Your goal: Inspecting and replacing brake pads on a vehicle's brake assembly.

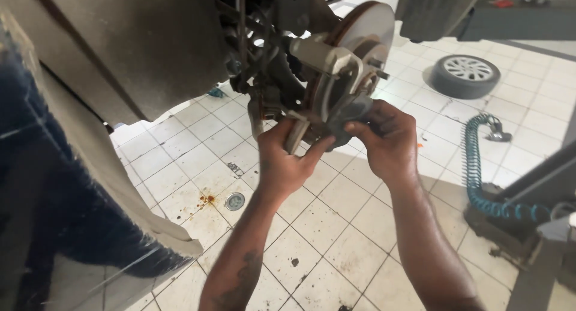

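Blurred dark bodywork [42, 167] fills the near left. Both hands reach up to the brake caliper [327, 68] beside the rusty-edged disc [369, 26]: left hand [285, 155] clenched round a grey metal piece [296, 134], right hand [387, 137] pinching a dark brake pad [351, 110]. Below lies stained white tile floor [324, 227], a coiled teal air hose [477, 167] and a loose wheel [466, 75].

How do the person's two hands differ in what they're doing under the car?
The left hand pinches a flat metal piece at the lower edge of the brake caliper; the right hand wraps around a dark pad-shaped part just beside it. The left hand sits lower, the right slightly higher. Both are bare, raised, and working at the same brake assembly.
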